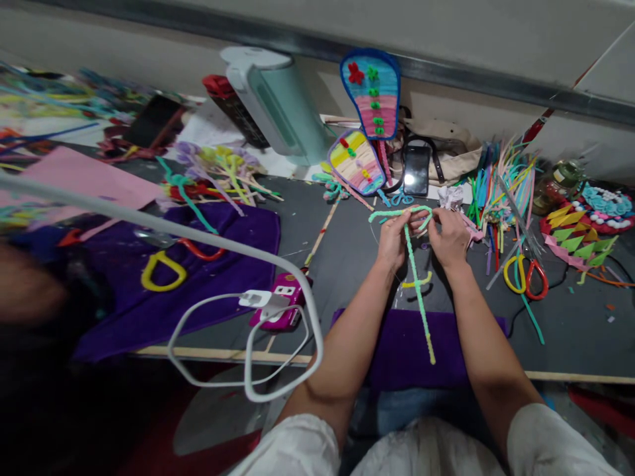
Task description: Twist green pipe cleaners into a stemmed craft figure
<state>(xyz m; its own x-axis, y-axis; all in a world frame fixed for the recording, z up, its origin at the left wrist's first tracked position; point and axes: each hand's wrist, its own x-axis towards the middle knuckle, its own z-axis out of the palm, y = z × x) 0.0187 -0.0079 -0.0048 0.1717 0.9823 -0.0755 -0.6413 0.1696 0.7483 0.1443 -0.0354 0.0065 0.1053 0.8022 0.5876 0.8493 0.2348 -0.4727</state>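
My left hand (393, 241) is closed in a pinch on a mint-green pipe cleaner piece (415, 277). Its long twisted stem hangs down towards me and ends in a pale yellow tip. From the top, one arm of the piece sticks out left, while a bent loop curves to the right. My right hand (449, 239) has its fingers closed on that loop; the fingertips partly hide it. Below the hands, a short yellow pipe cleaner (413, 284) lies behind the stem. A purple cloth (417, 350) hangs over the table edge between my forearms.
Scissors (536, 279) and a bunch of pipe cleaners (506, 185) lie right. Behind stand two decorated paddle shapes (373, 109), a phone (416, 170) and a kettle (285, 109). A white cable (198, 231) loops from a purple power strip (282, 311). Another person's blurred arm (30, 291) shows left.
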